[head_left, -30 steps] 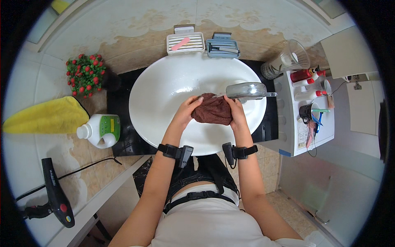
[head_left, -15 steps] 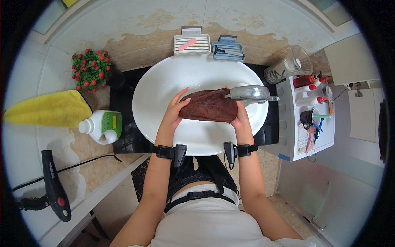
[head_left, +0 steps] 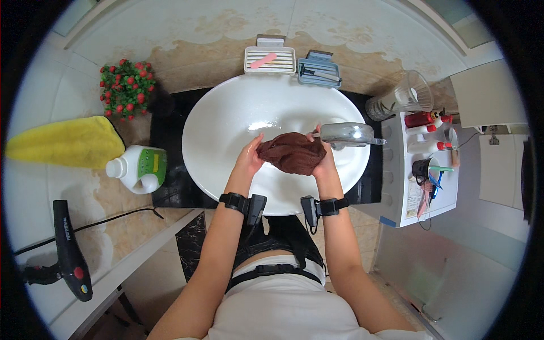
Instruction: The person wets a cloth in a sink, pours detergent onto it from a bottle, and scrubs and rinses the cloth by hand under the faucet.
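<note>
Hands [head_left: 252, 158] [head_left: 323, 161] closed around brown cloth [head_left: 292, 152] over sink [head_left: 226, 113].

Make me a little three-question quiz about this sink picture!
1. True or false: both hands, the left hand and the right hand, grip the bunched brown cloth over the white oval basin.
2. Which lies left of the basin? A) yellow folded towel B) clear plastic jug
3. Fill in: the white and green plastic bottle lies on its ____.

Key: 1 true; 2 A; 3 side.
</note>
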The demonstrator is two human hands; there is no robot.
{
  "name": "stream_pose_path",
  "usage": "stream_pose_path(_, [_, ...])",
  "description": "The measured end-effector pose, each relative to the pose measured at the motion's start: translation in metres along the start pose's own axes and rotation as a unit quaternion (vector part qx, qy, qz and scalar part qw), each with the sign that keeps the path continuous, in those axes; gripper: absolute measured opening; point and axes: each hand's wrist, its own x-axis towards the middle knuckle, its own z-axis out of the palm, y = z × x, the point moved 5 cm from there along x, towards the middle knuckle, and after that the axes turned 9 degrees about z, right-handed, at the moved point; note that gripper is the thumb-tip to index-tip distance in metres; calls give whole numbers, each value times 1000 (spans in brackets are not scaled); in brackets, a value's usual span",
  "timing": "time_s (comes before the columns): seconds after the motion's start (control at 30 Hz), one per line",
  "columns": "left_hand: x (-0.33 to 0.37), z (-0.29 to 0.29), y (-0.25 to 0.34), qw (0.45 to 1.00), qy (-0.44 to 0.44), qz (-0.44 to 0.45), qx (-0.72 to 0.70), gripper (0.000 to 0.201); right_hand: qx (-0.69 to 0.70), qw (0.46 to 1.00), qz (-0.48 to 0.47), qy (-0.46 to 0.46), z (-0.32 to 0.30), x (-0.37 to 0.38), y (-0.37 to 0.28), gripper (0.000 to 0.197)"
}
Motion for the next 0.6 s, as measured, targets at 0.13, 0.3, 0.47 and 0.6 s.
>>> stream_pose_path(0.13, [16,8,8,999,-36,14,17,31,13,977,-62,201,-8,-24,-4,41])
stream_pose_path(0.3, [12,64,-16,936,-197,-97,275,42,30,993,-65,92,-14,-41,-30,35])
stream_pose_path(0.47, [16,81,-18,828,-325,-111,444,35,5,988,-107,110,-19,-57,-43,35])
stream_pose_path(0.6, [14,102,-11,950,-245,-120,153,26,-7,976,-97,194,-14,-70,-44,35])
